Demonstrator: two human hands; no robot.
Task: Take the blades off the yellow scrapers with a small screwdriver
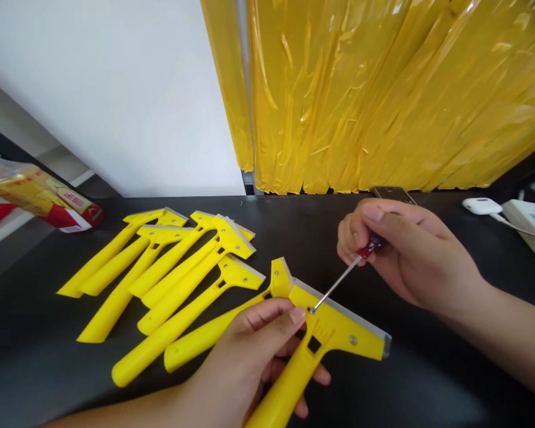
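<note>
two bare hands work low over the black worktop (428, 380). nearest, the left hand (254, 356) is curled round a yellow scraper (334, 336), thumb on top near the head and fingers wrapped under the handle, which runs down toward the bottom edge of the view; its wide head carries a metal blade along the far edge and a screw on the right half. the right hand (401, 249) is pinched shut on the red grip of a small screwdriver (339, 282), whose thin shaft slants down to the left with its tip set at a screw in the scraper's head, just beside the left thumb. left of the held scraper, a batch of like yellow scrapers (178, 279) lies on the worktop, handles pointing down-left, some overlapping. farther left sits a packet (44, 199) in clear wrap with red and yellow print. behind the right hand a dark phone (392, 192) lies flat, and at the far right a white charger (481, 205) with a cable rests by a white power strip (532, 226). at the back hangs yellow plastic sheeting (383, 89) beside a white wall (116, 89).
</note>
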